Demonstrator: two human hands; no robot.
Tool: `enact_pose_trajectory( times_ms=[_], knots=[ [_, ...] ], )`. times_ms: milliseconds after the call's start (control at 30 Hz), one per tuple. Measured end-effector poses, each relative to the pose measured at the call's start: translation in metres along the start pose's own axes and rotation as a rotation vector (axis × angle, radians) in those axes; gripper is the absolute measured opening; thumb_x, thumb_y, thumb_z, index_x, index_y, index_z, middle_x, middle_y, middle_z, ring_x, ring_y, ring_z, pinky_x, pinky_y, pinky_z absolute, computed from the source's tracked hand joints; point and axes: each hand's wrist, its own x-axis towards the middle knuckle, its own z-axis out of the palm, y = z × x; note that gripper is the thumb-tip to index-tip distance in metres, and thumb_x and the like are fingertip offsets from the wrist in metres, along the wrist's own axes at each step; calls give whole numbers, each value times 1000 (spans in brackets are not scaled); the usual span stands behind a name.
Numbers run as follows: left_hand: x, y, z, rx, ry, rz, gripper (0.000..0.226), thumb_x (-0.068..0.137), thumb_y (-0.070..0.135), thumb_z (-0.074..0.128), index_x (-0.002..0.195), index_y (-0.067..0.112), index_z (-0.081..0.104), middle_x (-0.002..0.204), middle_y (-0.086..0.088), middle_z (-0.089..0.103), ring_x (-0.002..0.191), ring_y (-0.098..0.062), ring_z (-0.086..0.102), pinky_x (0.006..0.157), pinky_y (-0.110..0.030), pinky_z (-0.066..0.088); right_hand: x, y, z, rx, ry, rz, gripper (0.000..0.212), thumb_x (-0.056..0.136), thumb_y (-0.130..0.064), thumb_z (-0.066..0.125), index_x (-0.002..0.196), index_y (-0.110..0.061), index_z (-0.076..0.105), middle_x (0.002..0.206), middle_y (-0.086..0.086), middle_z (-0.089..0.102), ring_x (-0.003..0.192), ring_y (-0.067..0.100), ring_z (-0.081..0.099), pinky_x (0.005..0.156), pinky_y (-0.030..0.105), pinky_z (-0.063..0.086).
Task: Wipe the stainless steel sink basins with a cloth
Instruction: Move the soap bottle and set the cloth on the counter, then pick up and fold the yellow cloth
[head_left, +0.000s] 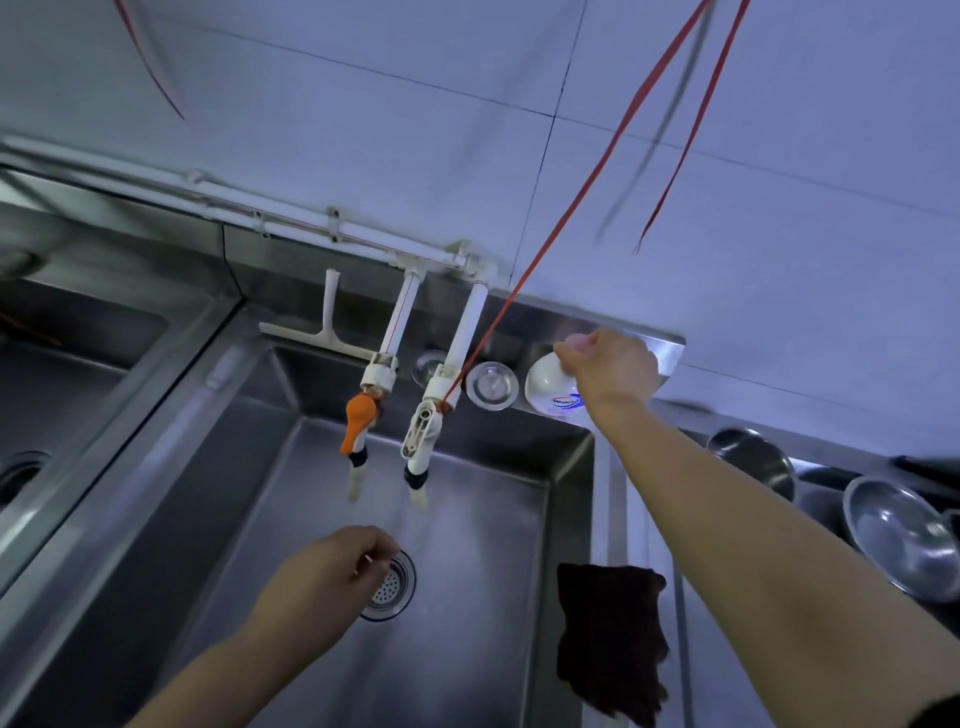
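A stainless steel sink basin (218, 530) fills the middle, with a round drain strainer (392, 590) in its floor. A dark cloth (610, 639) hangs over the basin's right rim. My left hand (327, 571) hovers over the basin beside the drain, fingers loosely curled and holding nothing. My right hand (610, 369) reaches to the back ledge and grips the top of a white bottle (548, 387) with a blue label. A second basin (67, 374) lies to the left.
Two white taps hang over the basin, one with an orange handle (358, 421), one with a white handle (421, 431). A white squeegee (327, 332) and a round metal strainer lid (491, 384) rest on the back ledge. Steel bowls (898, 535) sit at the right. Red strings (597, 171) hang down.
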Motion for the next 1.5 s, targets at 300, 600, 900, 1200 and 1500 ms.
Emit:
enact_pose_trajectory(
  times_ms=[300,600,900,1200,1500],
  knots=[
    [5,-1,3,-12,9,-4,22,89,28,57,80,47,51,84,23,62,78,4,57,59,-8,38,13,-2,3,27,4,32,37,76,-51,58,71,-14,59,71,7,60,69,25,60,66,31,54],
    [-6,-6,0,-5,41,50,19,89,29,57,80,45,52,78,25,58,73,8,54,60,-6,39,-37,4,-4,142,225,-169,31,86,-30,57,110,-9,57,115,9,52,99,28,54,68,29,36],
    [-51,-54,-32,75,124,60,16,91,27,54,105,30,63,101,14,65,91,-10,59,72,-21,39,-175,-71,-25,288,432,-909,18,79,-7,59,93,-6,69,96,9,65,83,27,59,68,31,48],
    [-157,-190,-120,221,252,-21,25,94,31,45,115,30,59,115,11,62,104,-14,58,79,-27,43,-324,-243,7,24,16,-1164,5,74,-8,68,78,-6,67,74,11,61,66,32,59,51,31,42],
    [-334,-406,-236,248,432,-274,22,93,35,45,110,33,58,112,14,61,104,-12,58,81,-29,44,-519,-452,85,-173,-335,-1252,26,91,-27,43,98,-13,64,99,9,64,88,32,58,65,33,41]
  ],
)
